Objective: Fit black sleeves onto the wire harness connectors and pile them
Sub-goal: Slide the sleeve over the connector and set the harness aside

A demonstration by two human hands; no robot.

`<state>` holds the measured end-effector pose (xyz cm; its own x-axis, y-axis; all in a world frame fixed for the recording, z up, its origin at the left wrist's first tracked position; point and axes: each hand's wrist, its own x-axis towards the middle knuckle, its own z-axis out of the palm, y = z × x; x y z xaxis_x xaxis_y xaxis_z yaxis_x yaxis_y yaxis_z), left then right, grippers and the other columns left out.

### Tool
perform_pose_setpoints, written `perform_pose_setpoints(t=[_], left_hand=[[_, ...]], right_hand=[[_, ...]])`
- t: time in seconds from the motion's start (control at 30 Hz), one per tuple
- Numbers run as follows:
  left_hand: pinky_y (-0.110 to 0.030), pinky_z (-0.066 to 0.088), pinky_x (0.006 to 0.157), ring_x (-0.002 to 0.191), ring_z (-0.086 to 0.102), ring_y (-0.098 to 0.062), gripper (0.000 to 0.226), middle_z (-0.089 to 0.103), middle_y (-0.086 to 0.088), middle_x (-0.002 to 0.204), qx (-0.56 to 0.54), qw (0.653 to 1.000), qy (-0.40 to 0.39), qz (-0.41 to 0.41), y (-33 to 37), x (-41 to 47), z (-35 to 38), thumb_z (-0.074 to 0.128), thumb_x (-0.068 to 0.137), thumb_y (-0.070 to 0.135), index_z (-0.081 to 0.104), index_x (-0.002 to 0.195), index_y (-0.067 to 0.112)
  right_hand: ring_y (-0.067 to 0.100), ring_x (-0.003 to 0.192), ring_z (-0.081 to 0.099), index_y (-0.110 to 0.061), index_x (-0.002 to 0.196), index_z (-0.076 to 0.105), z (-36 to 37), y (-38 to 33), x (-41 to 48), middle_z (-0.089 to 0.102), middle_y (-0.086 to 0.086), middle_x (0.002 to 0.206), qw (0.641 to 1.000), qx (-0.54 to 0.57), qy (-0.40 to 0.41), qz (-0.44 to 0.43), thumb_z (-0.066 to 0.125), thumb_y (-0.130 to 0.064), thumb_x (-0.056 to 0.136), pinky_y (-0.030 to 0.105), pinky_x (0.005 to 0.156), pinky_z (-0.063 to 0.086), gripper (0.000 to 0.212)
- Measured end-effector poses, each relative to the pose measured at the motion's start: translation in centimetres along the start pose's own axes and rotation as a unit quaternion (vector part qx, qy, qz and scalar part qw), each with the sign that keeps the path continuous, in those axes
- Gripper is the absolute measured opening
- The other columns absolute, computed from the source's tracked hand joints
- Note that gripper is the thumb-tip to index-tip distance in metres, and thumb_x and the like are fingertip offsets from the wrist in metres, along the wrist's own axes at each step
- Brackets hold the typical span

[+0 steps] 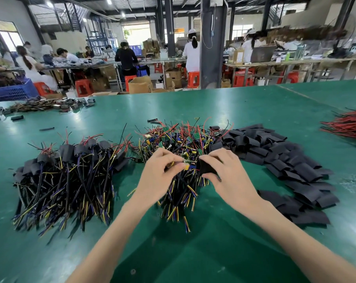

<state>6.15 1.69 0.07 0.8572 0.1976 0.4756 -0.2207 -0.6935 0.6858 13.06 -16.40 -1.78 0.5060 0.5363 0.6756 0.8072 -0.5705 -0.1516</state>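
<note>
My left hand point(161, 170) pinches a wire harness by its small green board with a yellow part point(186, 164), above the middle of the green table point(193, 252). My right hand point(224, 170) grips a black sleeve point(206, 167) right beside that board end. Under both hands lies a heap of bare harnesses point(181, 144) with green boards and red, black, yellow and blue wires. To the left is a pile of harnesses fitted with black sleeves point(69, 172). Loose flat black sleeves point(285, 160) spread out on the right.
A bundle of red and black wires point(348, 124) lies at the far right edge. More wires and small parts point(44, 105) sit at the far left, with a blue crate point(11, 90) behind. Several people work at benches beyond the table.
</note>
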Motion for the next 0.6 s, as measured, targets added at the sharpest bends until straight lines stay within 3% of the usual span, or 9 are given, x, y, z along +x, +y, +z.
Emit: perform_pose_setpoints(t=[0.1,0.23,0.4,0.6], left_hand=[[-0.006,0.033,0.067,0.066,0.047,0.01,0.008,0.056,0.004,0.084,-0.042,0.998,-0.016,-0.031,0.29,-0.48,0.95,0.067,0.086,0.013,0.069,0.083,0.02],[-0.007,0.034,0.061,0.06,0.046,0.008,0.007,0.057,0.008,0.079,-0.069,0.995,-0.027,-0.063,0.22,-0.34,0.85,0.065,0.088,0.019,0.071,0.086,0.017],[-0.007,0.033,0.061,0.063,0.048,0.009,0.007,0.055,0.01,0.076,-0.03,0.997,-0.023,-0.066,0.03,-0.28,0.74,0.067,0.087,0.024,0.073,0.085,0.022],[-0.025,0.038,0.067,0.065,0.048,-0.004,0.004,0.054,0.008,0.075,0.01,0.998,-0.024,-0.048,-0.42,-0.4,1.32,0.074,0.08,0.024,0.074,0.076,0.023]], right_hand=[[0.034,0.087,0.057,-0.004,0.109,0.066,0.23,-0.46,-0.22,0.061,0.011,0.098,1.0,0.018,0.006,0.002,0.081,-0.007,0.067,0.046,0.081,0.05,0.044],[0.031,0.087,0.058,-0.007,0.11,0.065,0.1,-0.43,-0.22,0.058,0.009,0.1,0.998,0.062,0.013,0.029,0.078,-0.006,0.071,0.037,0.08,0.05,0.041],[0.028,0.09,0.058,-0.009,0.114,0.064,0.02,-0.64,-0.18,0.057,0.007,0.103,0.997,0.078,-0.023,-0.004,0.077,-0.007,0.073,0.03,0.081,0.047,0.043],[0.027,0.089,0.058,-0.009,0.117,0.064,-0.21,-0.4,-0.21,0.058,0.007,0.104,0.992,0.094,-0.068,-0.047,0.075,-0.01,0.077,0.042,0.08,0.052,0.041]])
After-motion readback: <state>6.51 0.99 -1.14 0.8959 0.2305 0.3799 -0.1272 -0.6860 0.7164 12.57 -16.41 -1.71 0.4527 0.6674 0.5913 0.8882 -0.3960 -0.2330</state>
